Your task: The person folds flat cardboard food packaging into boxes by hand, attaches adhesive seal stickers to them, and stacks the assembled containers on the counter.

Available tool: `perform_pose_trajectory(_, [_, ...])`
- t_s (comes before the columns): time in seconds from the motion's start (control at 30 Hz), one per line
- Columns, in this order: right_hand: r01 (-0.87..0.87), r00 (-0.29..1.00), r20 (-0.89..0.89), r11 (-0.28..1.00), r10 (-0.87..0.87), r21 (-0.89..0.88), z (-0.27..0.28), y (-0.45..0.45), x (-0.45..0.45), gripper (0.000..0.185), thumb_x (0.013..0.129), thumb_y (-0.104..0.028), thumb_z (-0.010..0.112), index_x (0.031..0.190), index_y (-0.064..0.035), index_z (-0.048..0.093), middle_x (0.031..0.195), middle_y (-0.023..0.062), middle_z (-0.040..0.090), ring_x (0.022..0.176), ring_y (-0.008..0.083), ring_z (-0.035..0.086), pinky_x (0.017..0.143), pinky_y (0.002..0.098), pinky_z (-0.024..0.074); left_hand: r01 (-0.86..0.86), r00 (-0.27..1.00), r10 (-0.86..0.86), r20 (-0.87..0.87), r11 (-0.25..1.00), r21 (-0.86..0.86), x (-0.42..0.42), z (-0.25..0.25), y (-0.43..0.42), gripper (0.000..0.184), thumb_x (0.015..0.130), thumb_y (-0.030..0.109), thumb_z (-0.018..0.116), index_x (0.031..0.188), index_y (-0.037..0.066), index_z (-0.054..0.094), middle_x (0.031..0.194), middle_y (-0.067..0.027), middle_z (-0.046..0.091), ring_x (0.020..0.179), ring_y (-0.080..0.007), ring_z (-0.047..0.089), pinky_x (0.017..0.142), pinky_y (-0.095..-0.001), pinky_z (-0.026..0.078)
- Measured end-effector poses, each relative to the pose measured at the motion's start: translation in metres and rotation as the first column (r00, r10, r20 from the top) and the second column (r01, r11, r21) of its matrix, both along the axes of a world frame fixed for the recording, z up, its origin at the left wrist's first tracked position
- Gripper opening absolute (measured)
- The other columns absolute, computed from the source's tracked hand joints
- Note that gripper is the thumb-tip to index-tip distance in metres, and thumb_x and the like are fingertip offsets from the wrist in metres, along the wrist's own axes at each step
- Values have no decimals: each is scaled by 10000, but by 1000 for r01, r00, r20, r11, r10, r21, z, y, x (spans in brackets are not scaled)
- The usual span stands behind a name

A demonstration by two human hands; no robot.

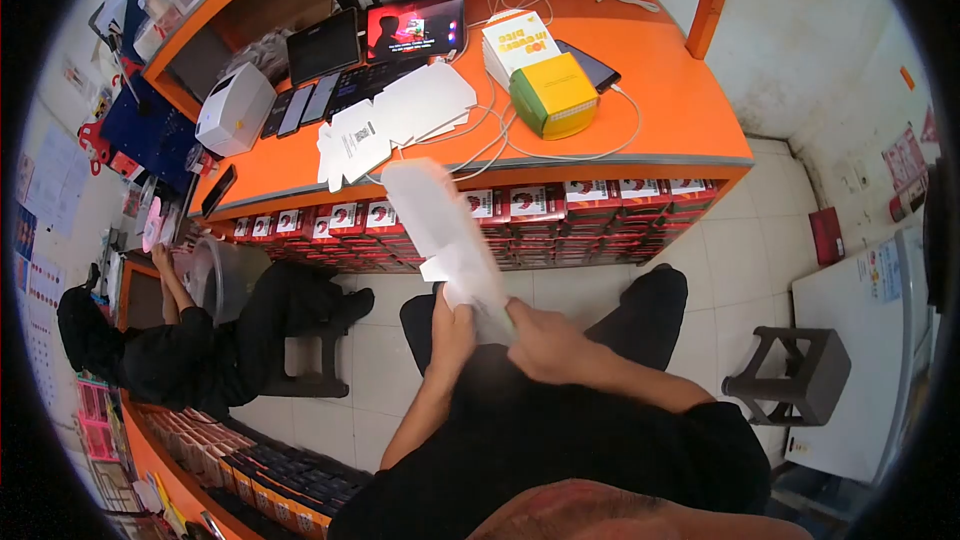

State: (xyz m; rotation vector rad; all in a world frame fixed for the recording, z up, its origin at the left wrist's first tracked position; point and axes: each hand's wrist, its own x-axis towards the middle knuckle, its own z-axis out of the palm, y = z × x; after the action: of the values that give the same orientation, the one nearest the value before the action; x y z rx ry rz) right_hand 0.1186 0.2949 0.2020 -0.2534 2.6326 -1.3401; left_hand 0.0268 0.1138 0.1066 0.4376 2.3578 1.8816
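Note:
A long white carton blank, partly blurred, is held over my lap with its far end tilted up toward the desk edge. My left hand grips its near left side, beside a small flap that sticks out. On the near right side, the fingers of my right hand are closed around the carton's edge. More flat white carton blanks lie in a loose pile on the orange desk, one of them with a printed code. Two made-up boxes stand to their right: a white box with yellow lettering and a yellow-green box.
Red printed boxes fill the shelf under the desk. A tablet, phones, cables and a white printer occupy the desktop. At left, a person in black sits by a clear tub. A dark stool stands at right.

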Motion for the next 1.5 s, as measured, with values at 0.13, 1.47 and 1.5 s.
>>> perform_pose_trajectory(0.13, [61,993,-99,997,-65,-38,-16,-17,2,616,877,-104,572,1428,63,351,1189,382,597,1004,547,637,925,577,517,-82,990,113,88,951,-300,1,22,12,413,939,93,420,1318,-63,473,1070,-272,667,1026,-355,684,895,-426,527])
perform_pose_trajectory(1.47, [54,983,-175,998,-56,-19,-16,24,1,567,860,-88,538,1402,45,437,956,367,655,858,554,641,811,593,515,281,840,-315,442,949,143,1,-1,-26,452,969,277,734,1291,-8,595,1098,-59,687,990,-125,634,910,-284,501])
perform_pose_trajectory(1.5, [99,987,-124,994,-105,-53,-18,26,-1,568,856,-84,534,1400,47,444,985,354,663,890,531,653,833,570,521,303,833,-303,462,950,75,-6,-8,-33,454,964,271,738,1294,-7,596,1104,-64,691,994,-131,640,915,-285,503])
